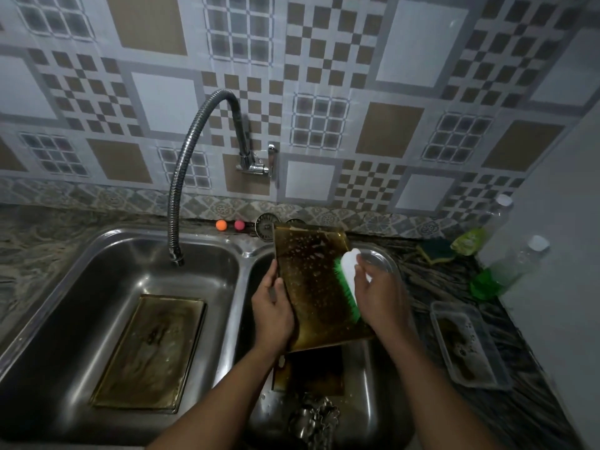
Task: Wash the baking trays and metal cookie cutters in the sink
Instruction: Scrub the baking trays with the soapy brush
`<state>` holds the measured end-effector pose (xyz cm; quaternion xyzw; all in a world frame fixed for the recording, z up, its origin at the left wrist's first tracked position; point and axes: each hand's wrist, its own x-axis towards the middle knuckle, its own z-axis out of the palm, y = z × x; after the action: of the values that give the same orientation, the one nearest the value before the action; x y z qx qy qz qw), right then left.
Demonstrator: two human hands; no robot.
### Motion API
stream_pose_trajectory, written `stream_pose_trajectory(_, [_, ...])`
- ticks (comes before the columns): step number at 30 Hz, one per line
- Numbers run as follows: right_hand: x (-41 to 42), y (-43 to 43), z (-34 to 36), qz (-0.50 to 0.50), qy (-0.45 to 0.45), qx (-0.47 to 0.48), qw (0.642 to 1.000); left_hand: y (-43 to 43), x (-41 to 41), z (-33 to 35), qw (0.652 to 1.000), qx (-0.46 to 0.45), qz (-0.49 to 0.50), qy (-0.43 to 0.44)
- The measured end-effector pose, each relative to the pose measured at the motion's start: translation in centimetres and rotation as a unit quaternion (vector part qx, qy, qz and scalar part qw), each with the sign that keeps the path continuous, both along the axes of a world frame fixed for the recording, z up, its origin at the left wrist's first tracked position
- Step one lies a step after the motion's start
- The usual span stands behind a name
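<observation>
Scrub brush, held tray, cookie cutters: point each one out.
scrub brush (348, 259), head view, on its white back.
held tray (311, 287), head view, middle of its brown soapy face.
cookie cutters (315, 417), head view, middle of the metal pile.

First tray (149, 352) lies in left basin (81, 287); second tray (308, 274) stands over right basin (380, 368), behind the cutters (315, 420).

My view of a home kitchen, 2-basin steel sink (242, 251) in a marbled counter (435, 280), bendy tap (181, 164) on the wall, patterned tiles (422, 43) behind it, scrub sponge (436, 251) and bottle of green liquid (487, 282) to my right
</observation>
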<state>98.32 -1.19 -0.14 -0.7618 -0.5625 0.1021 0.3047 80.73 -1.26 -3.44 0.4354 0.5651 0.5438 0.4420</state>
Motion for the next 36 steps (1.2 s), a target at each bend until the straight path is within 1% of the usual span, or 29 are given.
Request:
stream_pose_trajectory(4, [-0.4,2.1,0.4,-0.031,0.02,0.003,0.999,-0.8,1.1,-0.4,1.0,-0.005,-0.03,0.007])
stream_pose_trajectory(6, [-2.1,2.5,0.8,-0.005,0.024,0.0,1.0,-0.6,1.3,-0.4,0.999,-0.002,-0.032,0.011])
stream_pose_trajectory(9, [-4.9,1.8,1.5,0.075,0.009,0.0,0.997,-0.4,1.1,-0.5,0.999,-0.014,-0.028,-0.008])
stream_pose_trajectory(11, [-4.9,1.7,1.8,0.094,-0.008,0.006,0.996,-0.4,0.8,-0.5,0.999,-0.017,-0.039,-0.02])
stream_pose_trajectory(13, [-3.2,2.5,2.0,0.063,-0.01,0.0,0.998,-0.6,0.5,-0.6,0.998,-0.018,-0.051,-0.025])
stream_pose_trajectory(16, [0.2,3.8,2.0,0.005,0.01,-0.012,1.0,-0.8,0.2,-0.6,0.998,-0.01,-0.059,-0.023])
stream_pose_trajectory(17, [0.9,4.1,2.0,-0.005,0.027,-0.005,1.0,-0.8,0.2,-0.7,0.998,-0.006,-0.064,-0.021])
stream_pose_trajectory(18, [1.4,4.2,2.1,-0.016,0.062,0.01,0.998,-0.9,0.1,-0.5,0.997,-0.001,-0.07,-0.02])
stream_pose_trajectory(21, [2.3,3.7,3.2,-0.043,0.197,0.071,0.977,-0.6,-0.1,-0.1,0.997,0.015,-0.079,-0.015])
stream_pose_trajectory(22, [2.7,3.4,3.6,-0.042,0.212,0.085,0.973,-0.4,-0.3,0.0,0.997,0.02,-0.078,-0.008])
stream_pose_trajectory(24, [4.0,2.5,3.9,-0.027,0.198,0.097,0.975,0.1,-0.7,-0.2,0.997,0.026,-0.071,0.017])
stream_pose_trajectory(27, [5.7,1.0,3.0,-0.006,0.196,0.078,0.978,1.1,-1.5,-0.6,0.997,0.037,-0.054,0.047])
stream_pose_trajectory(29, [6.2,0.1,1.8,0.024,0.188,0.053,0.98,1.6,-1.9,-0.8,0.996,0.039,-0.051,0.065])
stream_pose_trajectory(33, [4.9,-2.0,0.3,0.087,0.27,-0.005,0.959,2.4,-1.9,-0.9,0.994,0.051,-0.048,0.084])
stream_pose_trajectory(36, [3.7,-2.9,0.1,0.133,0.269,-0.032,0.953,2.7,-1.5,-0.7,0.994,0.056,-0.064,0.069])
